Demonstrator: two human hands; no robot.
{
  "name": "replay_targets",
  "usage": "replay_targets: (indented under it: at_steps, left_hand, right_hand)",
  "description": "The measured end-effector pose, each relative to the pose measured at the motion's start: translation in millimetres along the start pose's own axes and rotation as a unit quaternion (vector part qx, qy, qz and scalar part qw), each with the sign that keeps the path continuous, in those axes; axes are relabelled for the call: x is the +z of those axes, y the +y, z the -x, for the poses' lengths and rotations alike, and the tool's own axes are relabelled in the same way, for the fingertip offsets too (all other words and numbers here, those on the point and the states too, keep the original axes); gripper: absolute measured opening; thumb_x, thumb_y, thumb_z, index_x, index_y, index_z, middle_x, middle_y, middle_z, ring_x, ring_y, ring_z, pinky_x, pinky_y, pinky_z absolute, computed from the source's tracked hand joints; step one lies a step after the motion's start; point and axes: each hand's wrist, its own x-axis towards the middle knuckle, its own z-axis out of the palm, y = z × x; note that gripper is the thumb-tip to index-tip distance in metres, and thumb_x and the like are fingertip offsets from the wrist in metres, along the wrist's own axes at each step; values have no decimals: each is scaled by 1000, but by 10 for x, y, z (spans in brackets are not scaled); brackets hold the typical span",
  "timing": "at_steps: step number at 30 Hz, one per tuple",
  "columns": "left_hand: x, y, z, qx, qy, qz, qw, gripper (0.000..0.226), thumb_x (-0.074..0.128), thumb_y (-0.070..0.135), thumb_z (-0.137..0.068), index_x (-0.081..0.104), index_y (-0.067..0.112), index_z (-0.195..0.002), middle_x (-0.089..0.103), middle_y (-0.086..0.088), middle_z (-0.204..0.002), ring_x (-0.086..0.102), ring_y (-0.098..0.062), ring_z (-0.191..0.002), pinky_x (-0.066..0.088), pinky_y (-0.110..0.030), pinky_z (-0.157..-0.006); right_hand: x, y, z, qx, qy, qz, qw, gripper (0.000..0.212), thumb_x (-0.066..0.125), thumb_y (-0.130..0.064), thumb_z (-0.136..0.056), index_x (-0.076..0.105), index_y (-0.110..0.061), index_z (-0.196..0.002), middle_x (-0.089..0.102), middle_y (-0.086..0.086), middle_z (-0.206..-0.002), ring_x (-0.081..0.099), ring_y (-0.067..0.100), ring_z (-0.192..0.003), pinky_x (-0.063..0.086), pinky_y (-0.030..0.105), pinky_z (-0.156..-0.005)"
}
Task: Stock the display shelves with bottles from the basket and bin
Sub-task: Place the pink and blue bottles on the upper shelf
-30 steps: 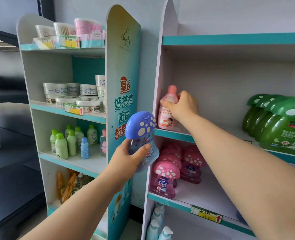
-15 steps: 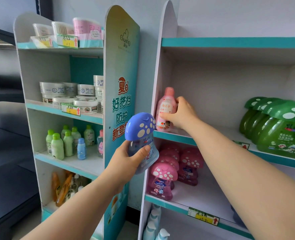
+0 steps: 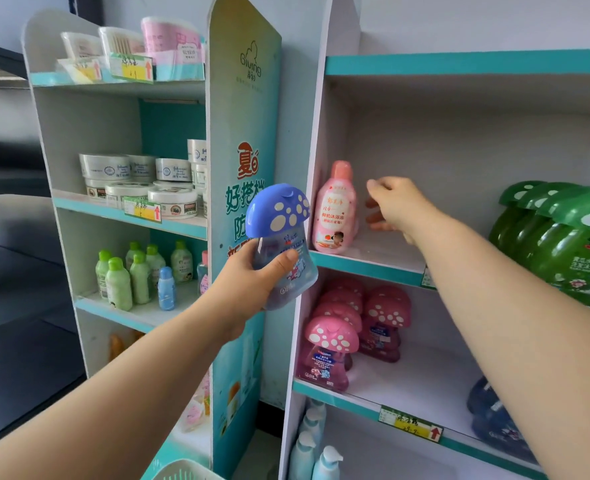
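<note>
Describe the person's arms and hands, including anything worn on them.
Both arms are bare as far as the picture shows: no sleeve reaches the left forearm or the right forearm. The left hand and the right hand are ungloved. No ring, watch, bracelet or marking shows on the fingers or wrists.

One held blue mushroom bottle, one tall pink bottle, four green mushroom bottles, about six pink mushroom bottles.

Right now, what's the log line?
left hand: holds blue bottle | right hand: open, beside pink bottle | shelf: pink bottle upright
</note>
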Motion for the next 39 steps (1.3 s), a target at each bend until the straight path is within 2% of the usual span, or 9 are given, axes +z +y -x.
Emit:
replay_targets:
  at_steps: [3,6,13,18,23,26,29,33,39]
  left_hand:
    - [-6,44,-72,-9,-3,-4,1000,20,64,27,-88,60,25,-107,70,1,-105,68,-21,-97,55,-46,-85]
    - [-22,56,-141,-9,-8,-8,1000,20,64,28,-87,60,25,-107,71,1,-104,69,-20,-94,55,-48,-85]
    - [-94,32,-252,-12,-11,-12,1000,22,64,30,-86,61,27,-108,71,3,-102,69,-17,-91,55,-48,-85]
    - [-106,13,-290,-14,-18,-11,1000,22,64,31,-86,62,27,-107,72,2,-102,69,-18,-91,54,-51,-86]
    - [-111,10,-300,-12,-24,-7,1000,20,64,31,-86,62,27,-105,72,2,-100,70,-17,-87,55,-48,-84]
    - [-117,-8,-303,-12,-24,-3,1000,21,64,31,-85,62,27,-106,72,1,-101,70,-18,-89,55,-48,-85]
    - [-114,-27,-297,-9,-25,-5,1000,22,64,31,-85,62,27,-106,73,2,-99,70,-18,-89,56,-46,-84]
    - [-107,-40,-304,-5,-33,-2,999,23,64,31,-83,63,26,-105,74,2,-98,70,-18,-87,56,-42,-80]
    - [-86,-55,-289,-2,-41,7,999,19,63,29,-84,63,25,-103,74,3,-94,71,-14,-82,57,-35,-71]
  right_hand:
    - [29,72,-221,1,21,67,998,38,53,-25,-94,51,-15,-131,57,9,-117,59,28,-99,54,45,-88]
    - [115,42,-324,26,-27,44,998,46,52,-28,-96,43,-14,-139,57,9,-113,58,22,-86,56,35,-73]
    - [7,39,-485,11,-171,30,985,18,59,-27,-92,63,-17,-107,64,8,-94,60,25,-88,51,42,-88]
    - [-16,16,-508,-8,-156,30,987,4,60,-22,-91,64,-23,-94,66,6,-87,63,23,-81,55,40,-82]
    - [-5,15,-635,79,-78,-19,994,39,45,-47,-96,62,-12,-99,64,11,-92,62,25,-76,55,33,-67]
    - [45,125,-724,148,-18,87,985,36,53,-39,-95,54,-7,-113,55,15,-95,55,24,-69,55,31,-50]
    - [140,254,-721,228,-56,174,956,23,50,-27,-96,50,-5,-100,50,14,-81,51,24,-72,52,32,-68]
    - [212,303,-702,267,-96,193,939,29,40,-11,-92,46,-9,-64,46,8,-69,37,17,-59,30,25,-56]
    - [147,326,-777,303,-117,145,935,31,52,-25,-91,52,-10,-64,51,4,-69,35,13,-57,24,23,-55]
